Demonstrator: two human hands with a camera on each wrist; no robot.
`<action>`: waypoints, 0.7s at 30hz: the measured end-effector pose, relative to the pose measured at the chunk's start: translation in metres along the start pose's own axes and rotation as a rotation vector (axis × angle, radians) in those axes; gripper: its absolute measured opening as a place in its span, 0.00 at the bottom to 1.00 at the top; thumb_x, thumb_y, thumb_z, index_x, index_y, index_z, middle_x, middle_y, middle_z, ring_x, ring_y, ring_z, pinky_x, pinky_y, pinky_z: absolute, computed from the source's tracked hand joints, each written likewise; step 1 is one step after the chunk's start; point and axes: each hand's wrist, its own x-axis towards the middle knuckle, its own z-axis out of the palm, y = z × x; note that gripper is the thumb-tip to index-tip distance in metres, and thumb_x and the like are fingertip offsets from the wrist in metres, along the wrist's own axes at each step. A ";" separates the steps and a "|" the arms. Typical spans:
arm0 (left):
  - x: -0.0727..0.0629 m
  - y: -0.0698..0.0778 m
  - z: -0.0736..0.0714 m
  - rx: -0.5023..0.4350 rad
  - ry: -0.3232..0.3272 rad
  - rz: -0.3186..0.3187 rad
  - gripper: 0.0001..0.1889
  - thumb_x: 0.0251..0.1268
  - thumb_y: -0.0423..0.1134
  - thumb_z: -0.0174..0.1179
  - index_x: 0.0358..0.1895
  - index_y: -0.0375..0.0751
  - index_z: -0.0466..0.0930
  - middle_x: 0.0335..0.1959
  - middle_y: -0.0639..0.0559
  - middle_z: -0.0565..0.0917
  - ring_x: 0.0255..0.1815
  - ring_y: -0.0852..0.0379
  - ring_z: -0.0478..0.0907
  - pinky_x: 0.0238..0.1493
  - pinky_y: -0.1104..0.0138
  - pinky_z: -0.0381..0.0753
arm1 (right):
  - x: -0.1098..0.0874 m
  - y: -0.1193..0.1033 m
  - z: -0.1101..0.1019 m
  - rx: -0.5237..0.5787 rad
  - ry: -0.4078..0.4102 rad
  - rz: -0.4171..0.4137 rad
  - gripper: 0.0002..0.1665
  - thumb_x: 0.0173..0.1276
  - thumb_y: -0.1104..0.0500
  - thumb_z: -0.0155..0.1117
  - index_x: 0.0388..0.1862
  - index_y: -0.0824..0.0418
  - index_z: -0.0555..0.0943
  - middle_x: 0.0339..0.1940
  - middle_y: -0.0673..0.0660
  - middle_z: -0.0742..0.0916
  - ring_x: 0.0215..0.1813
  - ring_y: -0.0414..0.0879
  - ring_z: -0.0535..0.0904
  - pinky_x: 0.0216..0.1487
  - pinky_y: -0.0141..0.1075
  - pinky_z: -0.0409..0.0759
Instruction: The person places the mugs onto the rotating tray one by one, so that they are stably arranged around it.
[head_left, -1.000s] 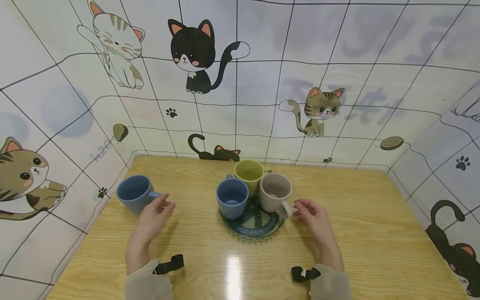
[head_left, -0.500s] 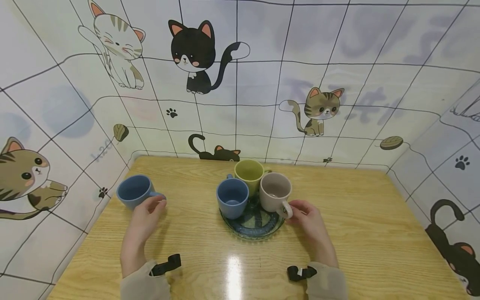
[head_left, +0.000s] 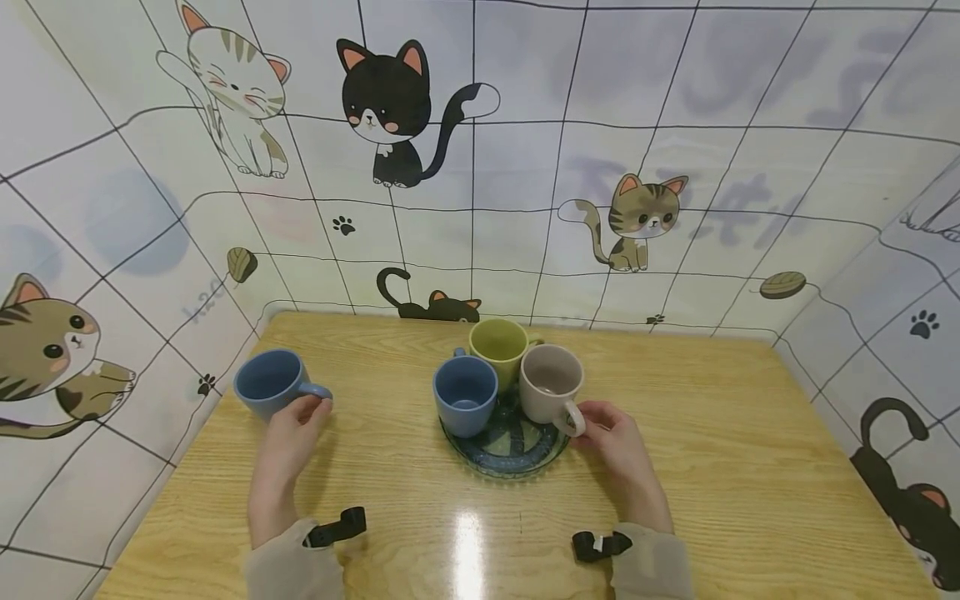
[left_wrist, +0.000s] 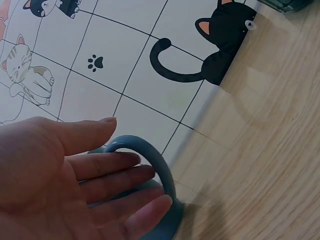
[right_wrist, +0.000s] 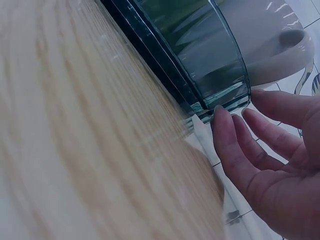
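In the head view my left hand (head_left: pixel 288 437) is beside the handle of a blue mug (head_left: pixel 258 379) at the table's left. The left wrist view shows its fingers extended in front of the mug's handle (left_wrist: pixel 165 167), not wrapped round it. My right hand (head_left: pixel 618 442) is at the right edge of a greenish glass plate (head_left: pixel 506 467), by a pale pink mug's handle. In the right wrist view its thumb and fingertips are at the plate's rim, fingers loosely bent. On the plate stand a second blue mug (head_left: pixel 465 404), the pink mug (head_left: pixel 551 379) and a yellow-green mug (head_left: pixel 498 342).
A wooden table (head_left: pixel 375 517) lies under everything, with light glare near its front. White grid cloth with cartoon cats (head_left: pixel 386 112) rises behind it and on both sides. Black straps (head_left: pixel 336 527) sit at the cuffs.
Compared with a second ago, the left hand has shifted slightly down and left near the mug's handle. The right hand has moved left to the plate's edge. Mugs and plate look unmoved.
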 end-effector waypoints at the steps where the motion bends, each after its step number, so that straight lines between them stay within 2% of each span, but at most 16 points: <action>1: 0.001 -0.001 0.001 -0.017 -0.011 -0.006 0.30 0.79 0.50 0.45 0.71 0.29 0.62 0.66 0.30 0.68 0.67 0.34 0.64 0.62 0.44 0.68 | 0.000 0.000 0.000 -0.001 -0.002 0.001 0.15 0.72 0.72 0.55 0.56 0.76 0.74 0.48 0.66 0.81 0.42 0.47 0.82 0.42 0.39 0.84; 6: 0.007 -0.006 0.006 -0.094 -0.026 -0.015 0.30 0.78 0.47 0.47 0.73 0.30 0.59 0.69 0.30 0.65 0.70 0.34 0.60 0.64 0.43 0.65 | -0.001 0.000 0.000 0.003 -0.004 -0.005 0.15 0.72 0.72 0.55 0.55 0.77 0.73 0.48 0.66 0.81 0.41 0.47 0.82 0.42 0.39 0.84; 16: 0.010 -0.010 0.013 -0.195 0.058 -0.017 0.26 0.77 0.45 0.51 0.68 0.31 0.67 0.64 0.34 0.71 0.65 0.40 0.66 0.61 0.48 0.68 | -0.002 -0.003 0.001 -0.001 0.009 0.020 0.16 0.72 0.71 0.56 0.56 0.76 0.73 0.48 0.65 0.81 0.41 0.46 0.82 0.42 0.38 0.84; 21: 0.011 -0.012 0.016 -0.232 0.080 -0.026 0.26 0.75 0.45 0.54 0.66 0.30 0.68 0.62 0.36 0.72 0.64 0.43 0.66 0.61 0.51 0.67 | -0.002 -0.006 0.001 -0.022 0.011 0.020 0.17 0.71 0.72 0.57 0.57 0.76 0.73 0.48 0.64 0.81 0.41 0.44 0.82 0.41 0.36 0.84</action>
